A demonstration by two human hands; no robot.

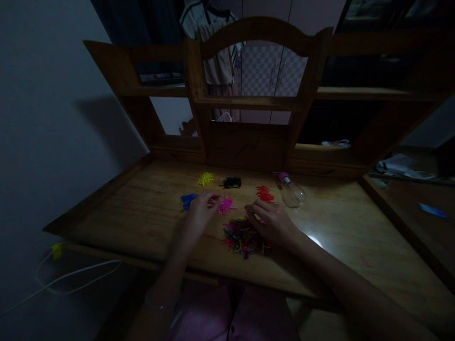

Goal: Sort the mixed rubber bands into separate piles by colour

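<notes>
My left hand (202,207) is between the blue pile (188,201) and the pink pile (225,205), its fingertips closed beside the pink pieces. Whatever may be in them is too small to make out. My right hand (272,220) hangs over the right side of a mixed-colour pile (243,237), thumb and fingers drawn together; their contents cannot be made out. The piles look like small, thin, stringy pieces. Farther back are a yellow pile (206,178), a black pile (232,182) and a red pile (265,193), the red one just beyond my right hand.
A clear bulb-shaped bottle (293,193) with a purple cap lies at the right, behind my right forearm. Wooden shelving (249,103) rises along the back of the wooden desk (142,208). A white cable (78,279) hangs off the left front edge. The room is dim.
</notes>
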